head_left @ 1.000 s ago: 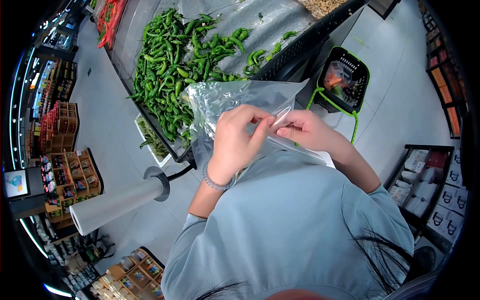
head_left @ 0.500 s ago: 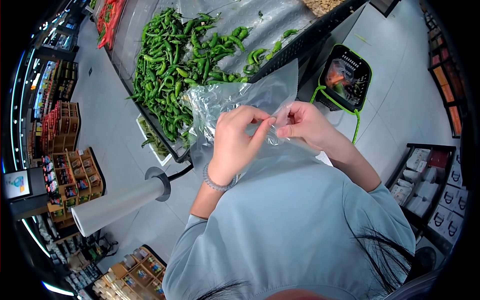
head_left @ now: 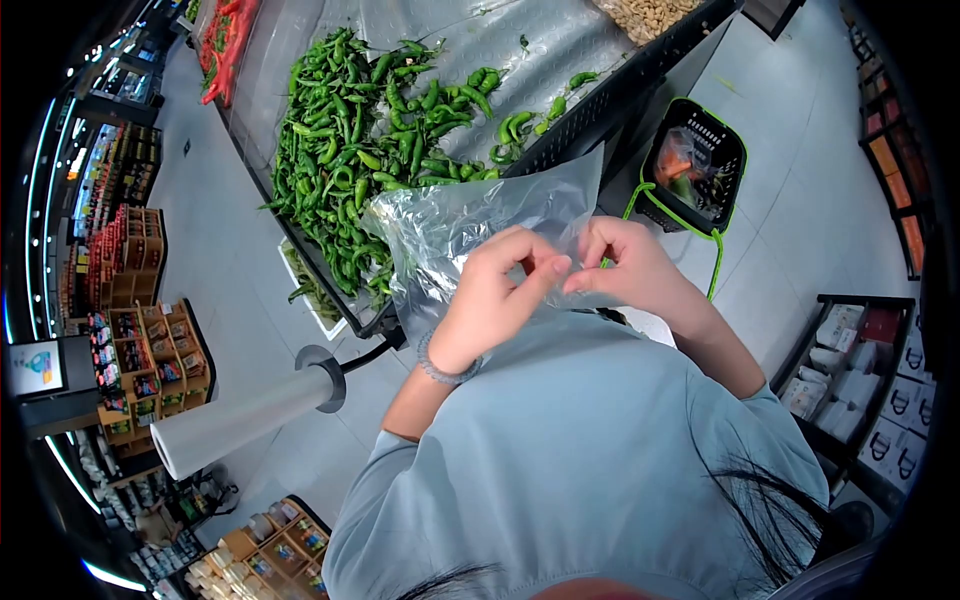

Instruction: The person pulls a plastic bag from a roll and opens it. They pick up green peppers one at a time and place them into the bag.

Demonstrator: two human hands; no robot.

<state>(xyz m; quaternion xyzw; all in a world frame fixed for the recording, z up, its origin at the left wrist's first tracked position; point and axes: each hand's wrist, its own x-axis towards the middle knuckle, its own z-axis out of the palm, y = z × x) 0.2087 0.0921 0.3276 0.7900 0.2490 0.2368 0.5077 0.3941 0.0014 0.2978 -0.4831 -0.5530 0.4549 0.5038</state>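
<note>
A clear plastic bag (head_left: pixel 480 220) hangs in front of me, crinkled and seemingly flat, against the near edge of the produce display. My left hand (head_left: pixel 505 290), with a coiled band at its wrist, pinches the bag's edge between thumb and index finger. Close beside it, my right hand (head_left: pixel 630 262) pinches the same edge, its fingers curled and thumb pointing left. Only a small space separates the two thumbs. Just beyond the bag lies a heap of green chili peppers (head_left: pixel 345 165) on the display.
A black basket with green trim (head_left: pixel 695 165) stands on the floor at right, holding bagged vegetables. A roll of plastic bags (head_left: pixel 245 420) sticks out at left. Red peppers (head_left: pixel 230 45) and peanuts (head_left: pixel 648 15) lie farther along the display. Shelves (head_left: pixel 150 370) stand at left.
Both hands have shifted slightly down and to the right with the bag. The fingertips, close together before, now sit a little differently along the bag's edge.
</note>
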